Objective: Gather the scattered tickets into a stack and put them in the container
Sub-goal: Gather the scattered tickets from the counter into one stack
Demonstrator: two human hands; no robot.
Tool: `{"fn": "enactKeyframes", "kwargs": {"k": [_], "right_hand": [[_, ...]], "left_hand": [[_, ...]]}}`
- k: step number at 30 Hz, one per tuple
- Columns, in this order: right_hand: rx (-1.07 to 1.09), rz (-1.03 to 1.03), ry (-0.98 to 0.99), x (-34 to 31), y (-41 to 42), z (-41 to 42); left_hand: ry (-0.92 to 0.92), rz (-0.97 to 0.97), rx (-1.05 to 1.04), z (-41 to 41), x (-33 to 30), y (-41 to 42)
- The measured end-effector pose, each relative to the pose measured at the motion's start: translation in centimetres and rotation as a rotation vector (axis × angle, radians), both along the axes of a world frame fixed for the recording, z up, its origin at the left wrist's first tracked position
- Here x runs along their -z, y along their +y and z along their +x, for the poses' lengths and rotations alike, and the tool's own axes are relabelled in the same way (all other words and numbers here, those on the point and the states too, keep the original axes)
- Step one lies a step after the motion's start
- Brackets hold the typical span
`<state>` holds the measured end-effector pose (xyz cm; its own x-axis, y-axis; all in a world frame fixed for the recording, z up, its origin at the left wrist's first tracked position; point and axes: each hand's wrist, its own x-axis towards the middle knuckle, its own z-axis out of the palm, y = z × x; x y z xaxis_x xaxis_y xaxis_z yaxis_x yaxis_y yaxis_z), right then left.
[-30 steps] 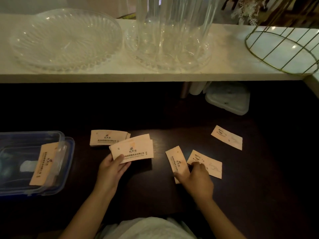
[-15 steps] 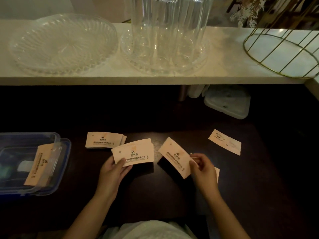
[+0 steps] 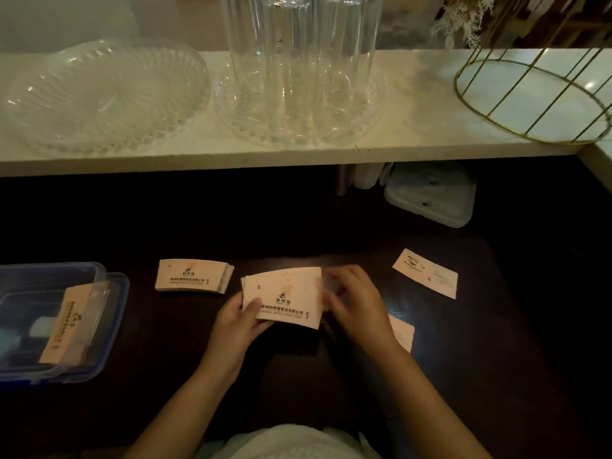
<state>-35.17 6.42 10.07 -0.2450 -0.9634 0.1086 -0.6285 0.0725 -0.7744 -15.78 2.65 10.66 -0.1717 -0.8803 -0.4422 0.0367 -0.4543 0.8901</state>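
My left hand [image 3: 236, 326] grips a small stack of pale tickets [image 3: 284, 301] just above the dark table. My right hand [image 3: 356, 303] touches the stack's right edge, blurred by motion. Another stack of tickets [image 3: 192, 276] lies on the table to the left. One loose ticket [image 3: 427, 273] lies at the right, and a second loose ticket [image 3: 402, 332] shows partly behind my right wrist. The clear blue-rimmed container [image 3: 109, 326] sits at the far left with tickets [image 3: 69, 326] inside.
A white shelf [image 3: 414, 140] runs across the back with a clear glass dish [image 3: 102, 97], tall clear glasses [image 3: 298, 61] on a glass plate, and a gold wire basket [image 3: 536, 94]. A white plastic lid [image 3: 430, 197] lies under the shelf.
My right hand lifted a ticket off the table, carried it left and joined it to the stack in my left hand. The camera moved closer.
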Motion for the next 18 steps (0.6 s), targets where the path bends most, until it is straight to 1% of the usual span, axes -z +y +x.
{"fn": "enactKeyframes", "kwargs": {"k": [2, 4, 7, 9, 12, 16, 18], "right_hand": [[0.089, 0.013, 0.042, 0.7, 1.0, -2.4], [0.116, 0.109, 0.137, 1.8, 2.8, -5.3], [0.060, 0.347, 0.285, 3.7, 6.1, -9.2], [-0.004, 0.438, 0.343, 4.5, 7.9, -10.4], [-0.084, 0.447, 0.436, 5.5, 9.0, -10.3], [-0.054, 0.410, 0.485, 5.9, 9.0, -9.8], [-0.079, 0.404, 0.526, 6.0, 9.0, -9.8]], "left_hand": [[0.015, 0.035, -0.043, 0.4, 0.2, -0.3], [0.044, 0.084, -0.098, 0.7, 0.4, -0.6], [0.098, 0.148, -0.166, 0.6, 0.8, -1.0], [0.129, 0.186, -0.187, 0.3, 1.0, -0.9], [0.168, 0.247, -0.178, -0.2, 1.1, -0.6], [0.172, 0.276, -0.109, -0.4, 1.0, -0.5], [0.152, 0.277, -0.073, -0.3, 1.0, -0.6]]}}
